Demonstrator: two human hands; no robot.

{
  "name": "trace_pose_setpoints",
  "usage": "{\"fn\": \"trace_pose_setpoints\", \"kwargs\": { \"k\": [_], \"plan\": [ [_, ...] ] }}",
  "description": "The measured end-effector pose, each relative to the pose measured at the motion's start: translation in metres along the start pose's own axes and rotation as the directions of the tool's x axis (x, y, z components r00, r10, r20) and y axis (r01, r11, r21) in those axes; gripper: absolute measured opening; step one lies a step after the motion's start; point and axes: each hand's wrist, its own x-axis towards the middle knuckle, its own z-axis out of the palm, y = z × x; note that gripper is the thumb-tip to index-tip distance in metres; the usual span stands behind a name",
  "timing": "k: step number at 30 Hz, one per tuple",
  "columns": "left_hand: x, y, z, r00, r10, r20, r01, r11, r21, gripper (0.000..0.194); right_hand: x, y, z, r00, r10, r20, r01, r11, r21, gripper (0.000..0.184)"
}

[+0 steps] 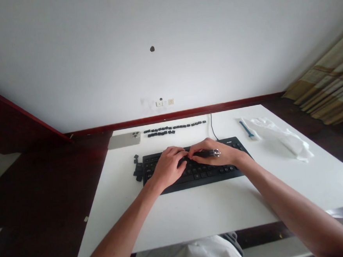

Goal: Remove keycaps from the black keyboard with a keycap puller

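Observation:
A black keyboard (175, 187) lies on the white table in front of me. My left hand (169, 168) rests over its left half, thumb apart from the fingers, with the fingertips close to those of my right hand. My right hand (224, 152) is closed around a black pen-like tool with a metal end (205, 154), its tip pointing left at the keys. The tip and the keys under it are hidden by my fingers. Loose black keycaps (138, 172) form a small pile by the keyboard's left edge. More keycaps (160, 133) sit in two rows behind it.
A phone (122, 140) lies at the table's back left. To the right are a blue brush (248, 130) with white bristles and a crumpled white plastic bag (286, 136). The keyboard's cable (212, 127) runs off the back edge, toward the wall with sockets (165, 102).

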Motion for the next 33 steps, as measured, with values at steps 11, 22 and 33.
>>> {"fn": "trace_pose_setpoints", "kwargs": {
  "k": [11, 22, 33],
  "plan": [
    [0.022, -0.005, -0.005, 0.997, -0.039, 0.061, 0.038, 0.999, 0.021, 0.018, -0.025, -0.007, 0.06, 0.957, -0.079, -0.278, 0.024, 0.98, -0.195, 0.015],
    [0.068, -0.008, -0.015, 0.927, -0.116, 0.355, 0.138, 0.99, -0.036, 0.007, -0.021, 0.003, 0.095, 0.922, -0.149, -0.358, 0.027, 0.946, -0.324, 0.016],
    [0.068, -0.004, -0.011, 0.912, -0.18, 0.369, 0.181, 0.983, 0.033, 0.005, -0.02, 0.01, 0.102, 0.891, -0.272, -0.363, 0.066, 0.869, -0.491, 0.01]
  ]
}}
